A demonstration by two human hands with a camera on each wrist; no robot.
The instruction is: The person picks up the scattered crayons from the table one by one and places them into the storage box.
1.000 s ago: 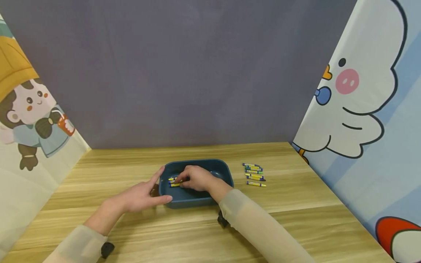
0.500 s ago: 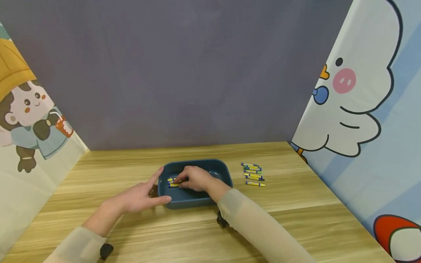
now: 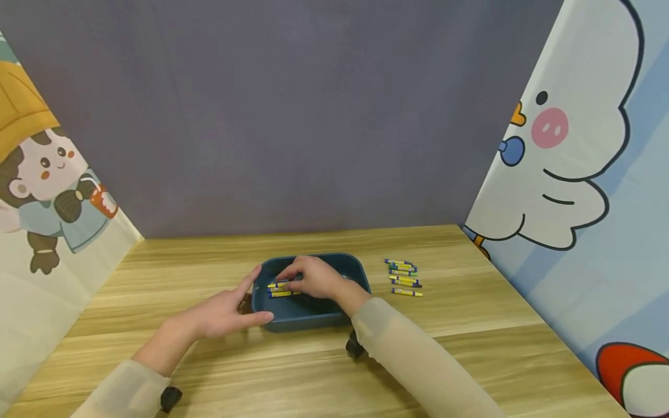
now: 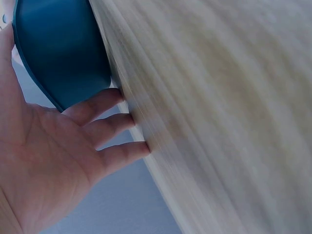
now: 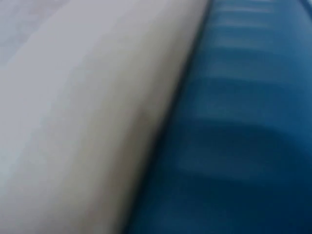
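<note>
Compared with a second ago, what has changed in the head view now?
The right hand has shifted slightly upward in the head view, uncovering more of the nearest crayon in the blue tray; whether it let go of anything is unclear. The left hand against the tray and the loose crayons on the table stayed put.

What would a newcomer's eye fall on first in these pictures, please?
Perhaps the white cartoon bird on the right wall, or the yellow-hatted cartoon figure on the left. Then the blue tray on the table, the right hand over crayons inside it, the left hand at its left end. More crayons lie right of the tray.
</note>
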